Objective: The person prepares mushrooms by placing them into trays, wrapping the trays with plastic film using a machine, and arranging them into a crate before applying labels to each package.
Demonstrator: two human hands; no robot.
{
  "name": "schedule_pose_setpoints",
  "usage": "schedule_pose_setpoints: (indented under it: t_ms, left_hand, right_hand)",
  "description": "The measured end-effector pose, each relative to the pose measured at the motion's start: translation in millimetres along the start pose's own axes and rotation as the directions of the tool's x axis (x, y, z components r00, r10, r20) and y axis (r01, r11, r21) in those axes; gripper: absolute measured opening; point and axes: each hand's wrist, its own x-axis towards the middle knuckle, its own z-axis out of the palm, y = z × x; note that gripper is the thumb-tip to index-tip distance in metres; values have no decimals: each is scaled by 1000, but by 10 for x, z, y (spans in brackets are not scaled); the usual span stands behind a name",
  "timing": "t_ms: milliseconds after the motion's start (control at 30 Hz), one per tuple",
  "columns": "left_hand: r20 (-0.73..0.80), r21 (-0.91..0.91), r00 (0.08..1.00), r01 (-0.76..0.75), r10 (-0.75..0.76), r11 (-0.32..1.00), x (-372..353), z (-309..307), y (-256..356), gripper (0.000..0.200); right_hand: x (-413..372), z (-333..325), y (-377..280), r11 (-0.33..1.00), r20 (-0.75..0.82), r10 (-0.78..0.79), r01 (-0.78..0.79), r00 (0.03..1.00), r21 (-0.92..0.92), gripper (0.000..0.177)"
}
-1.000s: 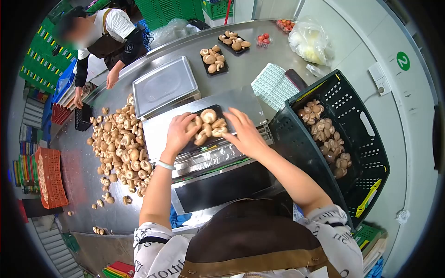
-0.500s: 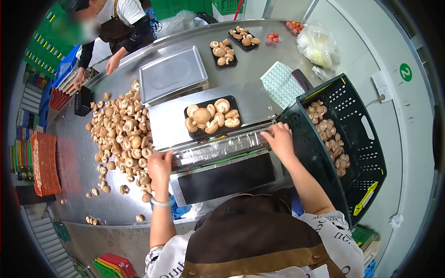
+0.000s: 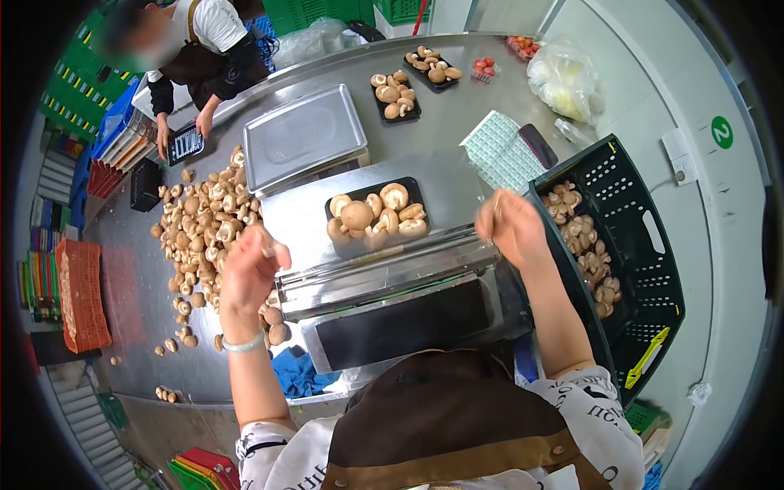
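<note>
My left hand (image 3: 251, 273) is raised at the left end of a film wrapping machine (image 3: 388, 282), its fingers pinched. My right hand (image 3: 516, 229) is lifted at the machine's right end, also closed. Clear cling film, faint and partly blurred, appears stretched between the two hands. Just beyond the machine, a black tray (image 3: 419, 196) of shiitake mushrooms (image 3: 357, 216) rests on a metal surface, and the film seems to cross its near edge. A black plate (image 3: 404, 318) forms the machine's front.
Loose mushrooms (image 3: 208, 220) are heaped at left, beside a metal tray (image 3: 304, 135). Two filled trays (image 3: 398, 96) stand at the back. A dark green crate (image 3: 645, 220) with packed mushrooms is at right. Across the table, a co-worker (image 3: 204, 49) holds a black tray (image 3: 186, 143).
Both my hands have risen from the film roller and moved away from the machine's front, drawing film up. The co-worker has picked up a black tray.
</note>
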Motion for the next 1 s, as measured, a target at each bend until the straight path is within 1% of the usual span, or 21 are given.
schedule_pose_setpoints:
  t_ms: [33,67,100,133,167,200,233,267,300,367,433,467,567,600,633,733,800,833,900,967,1000]
  left_hand:
    - [-26,-140,992,-127,125,982,161,23,26,19]
    - [-71,-72,973,-225,220,972,362,137,-9,19]
    - [-108,1,942,-319,317,948,583,218,-55,19]
    - [-106,161,931,-331,350,930,861,42,-265,21]
    - [-159,451,921,-253,356,856,1049,-29,-462,24]
    - [-66,597,910,-294,410,747,1267,-272,-763,24]
    - [-82,901,933,-81,351,426,1326,-384,-967,23]
    - [-4,862,950,-155,312,483,1307,-322,-1085,17]
    - [46,864,942,-205,333,460,1312,-310,-1188,15]
    - [-62,840,987,-27,146,542,1287,-385,-1218,15]
    - [-82,643,993,-8,80,766,1244,-409,-1230,18]
    - [-83,524,995,0,51,852,1227,-397,-1202,19]
    - [-93,558,964,257,-248,789,917,-72,-879,31]
    - [-175,539,919,389,-352,747,855,-134,-948,39]
    - [-204,602,914,399,-350,692,768,-166,-1014,42]
    - [-185,674,977,202,-103,711,577,-260,-1325,41]
    - [-186,726,982,163,-37,668,528,-209,-1339,41]
    - [-178,753,984,137,0,643,543,-182,-1337,41]
    - [-165,745,986,104,31,659,583,-196,-1371,42]
    - [-169,747,985,108,30,656,592,-221,-1382,42]
    - [-164,752,985,90,53,653,590,-210,-1393,43]
  right_hand:
    - [206,70,26,994,-121,-111,113,986,11,20]
    - [420,135,71,974,-243,-217,225,946,8,19]
    - [654,138,151,964,-215,-258,238,942,-116,16]
    - [875,84,269,938,-181,-297,251,938,-237,15]
    - [1055,-30,413,867,-181,-272,159,945,-473,14]
    - [1215,-190,625,734,-187,-249,59,950,-677,14]
    - [1375,-416,959,563,-88,-357,139,930,-815,15]
    - [1442,-538,1109,391,-170,-244,-64,955,-918,16]
    - [1430,-475,1103,229,-224,-112,-194,968,-954,17]
    - [1403,-447,1128,162,-193,27,-195,981,-967,24]
    - [1344,-442,1117,275,-151,52,-159,987,-948,33]
    - [1323,-426,1075,331,-125,58,-138,990,-934,38]
    - [1185,-381,831,309,-185,329,-290,926,-906,51]
    - [1082,-408,906,371,-180,290,-283,940,-884,52]
    - [976,-450,939,323,-167,299,-265,939,-909,51]
    - [707,-407,1001,451,-185,157,-238,970,-860,51]
    - [592,-333,1022,527,-206,71,-212,976,-823,51]
    - [561,-296,1046,530,-229,2,-195,973,-825,50]
    - [549,-271,1103,532,-267,-142,-154,953,-833,49]
    - [606,-428,1135,551,-264,-99,-168,959,-818,45]
    - [630,-505,1163,511,-220,-72,-154,973,-846,43]
